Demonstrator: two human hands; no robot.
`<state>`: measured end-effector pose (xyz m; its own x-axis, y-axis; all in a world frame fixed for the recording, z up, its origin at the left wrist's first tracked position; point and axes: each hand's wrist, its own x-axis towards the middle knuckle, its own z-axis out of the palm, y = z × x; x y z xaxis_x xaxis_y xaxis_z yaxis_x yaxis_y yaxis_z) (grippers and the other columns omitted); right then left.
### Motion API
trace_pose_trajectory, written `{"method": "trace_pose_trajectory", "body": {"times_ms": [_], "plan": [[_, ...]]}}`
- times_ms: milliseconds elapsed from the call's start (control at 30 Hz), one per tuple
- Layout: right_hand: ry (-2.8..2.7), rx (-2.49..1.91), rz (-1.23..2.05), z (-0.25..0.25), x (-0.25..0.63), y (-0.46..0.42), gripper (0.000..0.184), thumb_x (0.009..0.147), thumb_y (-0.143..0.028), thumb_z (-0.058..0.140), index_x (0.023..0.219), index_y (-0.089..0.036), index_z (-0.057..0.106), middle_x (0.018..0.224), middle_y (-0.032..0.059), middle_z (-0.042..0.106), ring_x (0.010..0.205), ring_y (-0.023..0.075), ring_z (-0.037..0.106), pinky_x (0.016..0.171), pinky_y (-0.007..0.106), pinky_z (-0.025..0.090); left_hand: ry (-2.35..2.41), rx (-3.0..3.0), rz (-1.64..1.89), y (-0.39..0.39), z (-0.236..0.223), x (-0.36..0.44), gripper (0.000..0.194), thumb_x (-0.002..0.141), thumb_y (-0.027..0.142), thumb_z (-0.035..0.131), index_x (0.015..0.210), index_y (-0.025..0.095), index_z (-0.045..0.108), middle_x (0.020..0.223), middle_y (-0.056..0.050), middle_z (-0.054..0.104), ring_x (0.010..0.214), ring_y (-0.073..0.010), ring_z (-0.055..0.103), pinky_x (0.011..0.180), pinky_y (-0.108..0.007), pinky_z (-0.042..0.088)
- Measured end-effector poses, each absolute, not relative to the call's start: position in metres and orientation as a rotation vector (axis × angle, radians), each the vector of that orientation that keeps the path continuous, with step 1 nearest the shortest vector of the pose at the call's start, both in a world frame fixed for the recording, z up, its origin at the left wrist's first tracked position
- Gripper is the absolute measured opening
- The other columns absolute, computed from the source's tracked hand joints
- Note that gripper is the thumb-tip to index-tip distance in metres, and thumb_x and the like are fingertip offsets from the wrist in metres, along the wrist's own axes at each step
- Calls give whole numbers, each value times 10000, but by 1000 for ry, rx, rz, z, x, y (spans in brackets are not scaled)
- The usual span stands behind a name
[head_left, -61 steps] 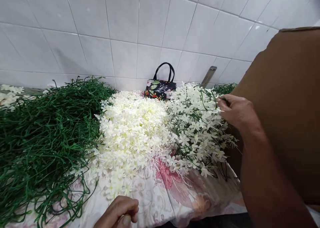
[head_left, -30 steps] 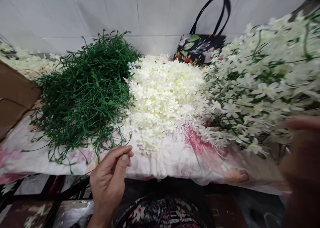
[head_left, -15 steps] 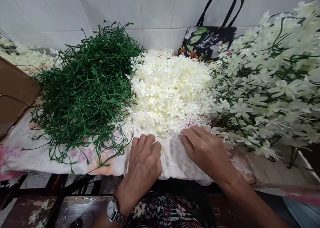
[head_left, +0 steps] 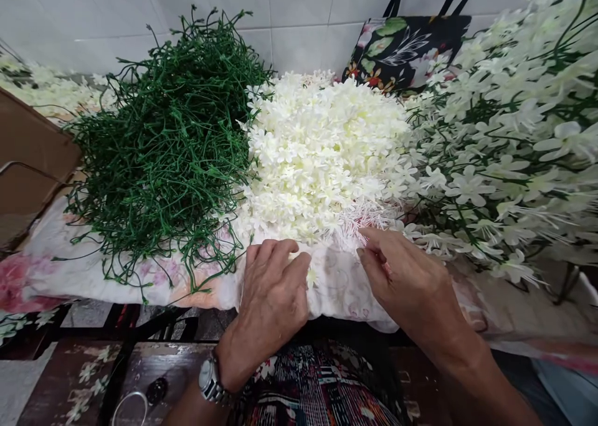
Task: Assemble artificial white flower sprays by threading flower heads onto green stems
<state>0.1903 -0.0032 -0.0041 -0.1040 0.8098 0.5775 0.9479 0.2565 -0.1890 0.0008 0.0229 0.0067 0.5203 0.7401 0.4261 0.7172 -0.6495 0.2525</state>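
My left hand (head_left: 275, 283) is closed over the front of the cloth, fingers curled down. Beside its thumb a small pale artificial flower (head_left: 312, 278) peeks out, apparently held; its stem is mostly hidden. My right hand (head_left: 406, 276) has thumb and forefinger apart at the edge of a small heap of thin white-pink stamens (head_left: 357, 220), the forefinger touching it. Its other fingers are hidden. Loose cream petal blossoms (head_left: 322, 158) are heaped beyond both hands. Left of them lies a tangled pile of green plastic stems (head_left: 172, 146).
White flowers on green stems (head_left: 495, 183) crowd the right side. A black floral bag (head_left: 402, 52) leans on the tiled wall (head_left: 299, 52). A cardboard box (head_left: 32, 158) stands at the left edge. Floral cloth (head_left: 336, 289) covers the table, whose front edge is near my lap.
My right hand has moved slightly right along the stamens, and its thumb and forefinger have parted. My left hand stays closed in nearly the same place. The view has tipped down slightly.
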Motion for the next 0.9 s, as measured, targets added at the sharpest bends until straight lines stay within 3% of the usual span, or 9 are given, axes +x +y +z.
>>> {"method": "trace_pose_trajectory", "body": {"times_ms": [167, 333, 500, 700, 900], "plan": [[-1932, -1523, -143, -4, 192, -11, 126, 861, -122, 503, 958, -166, 570, 811, 64, 643, 748, 164, 624, 680, 274, 497, 1273, 2753, 496, 21, 10, 8, 183, 750, 14, 503, 682, 163, 585, 857, -87, 619, 801, -237, 489, 672, -382, 340], [-1866, -1461, 106, 2, 185, -18, 109, 859, -92, 484, 852, -172, 558, 742, 25, 590, 662, 120, 571, 611, 235, 460, 1300, 2540, 785, 16, 8, 4, 199, 794, 33, 475, 659, 172, 518, 716, -41, 567, 713, -191, 463, 659, -355, 356], [-1780, -1376, 348, 15, 170, -27, 88, 861, -103, 494, 822, -176, 523, 714, -4, 530, 653, 93, 516, 588, 205, 425, 1306, 2083, 1152, 12, 12, 4, 198, 789, 54, 488, 645, 189, 474, 628, 10, 512, 620, -131, 497, 579, -254, 405], [-1789, -1304, 345, 10, 149, -24, 111, 845, -65, 476, 803, -150, 535, 682, 12, 536, 624, 106, 505, 561, 230, 426, 1339, 1587, 1174, 3, 8, 8, 122, 755, 118, 559, 648, 177, 558, 569, 31, 554, 541, -108, 514, 520, -205, 431], [-1798, -1334, 316, 6, 145, -21, 141, 840, -73, 464, 763, -150, 553, 645, 14, 544, 584, 108, 511, 532, 230, 434, 1276, 1591, 1205, -2, 4, 10, 124, 745, 82, 566, 666, 173, 591, 643, -1, 628, 630, -129, 593, 594, -212, 484]]}}
